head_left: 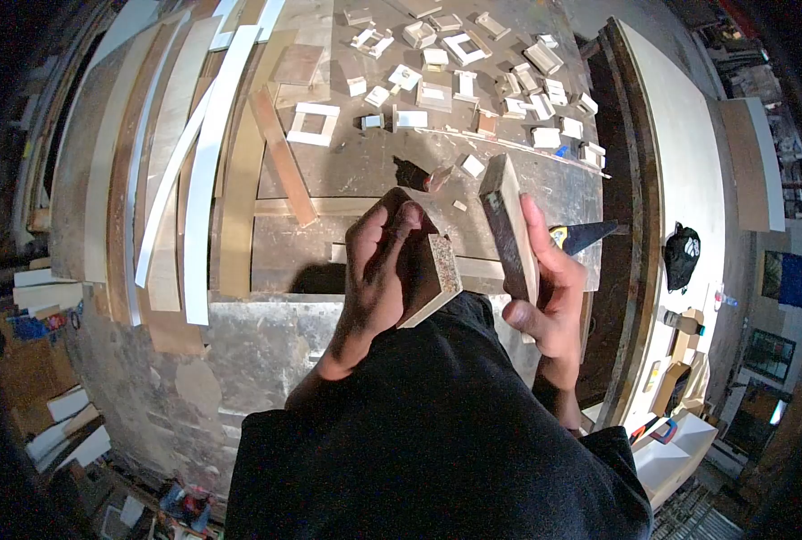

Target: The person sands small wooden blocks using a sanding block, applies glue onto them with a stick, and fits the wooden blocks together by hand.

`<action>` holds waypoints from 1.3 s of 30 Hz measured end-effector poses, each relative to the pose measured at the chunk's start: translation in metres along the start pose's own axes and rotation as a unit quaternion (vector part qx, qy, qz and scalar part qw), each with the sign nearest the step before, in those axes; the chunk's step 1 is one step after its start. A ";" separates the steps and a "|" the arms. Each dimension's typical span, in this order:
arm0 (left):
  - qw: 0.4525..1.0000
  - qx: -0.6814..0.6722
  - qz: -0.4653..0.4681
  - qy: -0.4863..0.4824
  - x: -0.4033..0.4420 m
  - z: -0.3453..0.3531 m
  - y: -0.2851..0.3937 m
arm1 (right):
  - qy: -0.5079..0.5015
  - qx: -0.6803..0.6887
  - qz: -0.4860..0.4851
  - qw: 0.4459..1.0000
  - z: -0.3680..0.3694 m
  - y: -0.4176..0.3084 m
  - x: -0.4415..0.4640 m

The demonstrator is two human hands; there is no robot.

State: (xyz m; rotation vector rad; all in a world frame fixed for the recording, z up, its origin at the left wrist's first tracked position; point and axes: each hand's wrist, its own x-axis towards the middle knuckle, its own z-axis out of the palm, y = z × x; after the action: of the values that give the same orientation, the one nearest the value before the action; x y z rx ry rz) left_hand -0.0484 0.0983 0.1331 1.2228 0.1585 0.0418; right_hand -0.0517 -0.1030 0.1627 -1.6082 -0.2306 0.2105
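Observation:
My left hand [374, 270] is closed around a short piece of particle board [437, 281], whose speckled cut edge faces right. In my right hand [552, 288] is a wooden block [506, 220], tilted, with a dark, rough side toward the left piece. The two pieces are held apart in front of my body. Just beyond the right hand lies a hand saw [585, 236] with a dark blade and some yellow near its handle. A small white-topped block [472, 166] rests on the worktable [374, 171] between and beyond the hands.
Long boards and white strips [207, 180] cover the table's left side. Several small wooden assemblies [464, 49] are scattered at the back. To the right, past a dark gap, a pale panel [680, 171] carries a black bag [683, 256].

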 end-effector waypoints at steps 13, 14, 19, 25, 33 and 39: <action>0.911 0.290 0.275 0.101 0.011 0.003 -0.009 | -0.127 -0.101 0.006 0.987 -0.002 -0.014 0.014; 0.912 0.289 0.274 0.102 0.009 0.004 -0.004 | -0.121 -0.100 0.022 0.987 0.000 -0.014 0.018; 0.930 0.301 0.166 0.126 0.021 -0.006 0.009 | -0.158 -0.104 -0.001 0.982 0.004 -0.018 0.020; 0.949 0.258 0.110 0.141 0.024 -0.012 0.001 | -0.095 -0.063 -0.008 0.993 0.020 -0.018 0.031; 0.933 0.253 0.189 0.173 0.036 -0.018 -0.008 | -0.086 -0.058 0.046 0.994 0.018 -0.008 0.026; 0.957 0.065 0.084 0.270 0.050 -0.052 -0.043 | -0.034 -0.242 0.154 0.957 -0.016 0.050 0.044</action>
State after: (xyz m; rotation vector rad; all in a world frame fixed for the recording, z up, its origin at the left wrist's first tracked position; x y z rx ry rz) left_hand -0.0093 0.1382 0.0702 1.3306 0.5408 0.5246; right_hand -0.0045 -0.1083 0.1135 -2.1265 -0.0827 0.4790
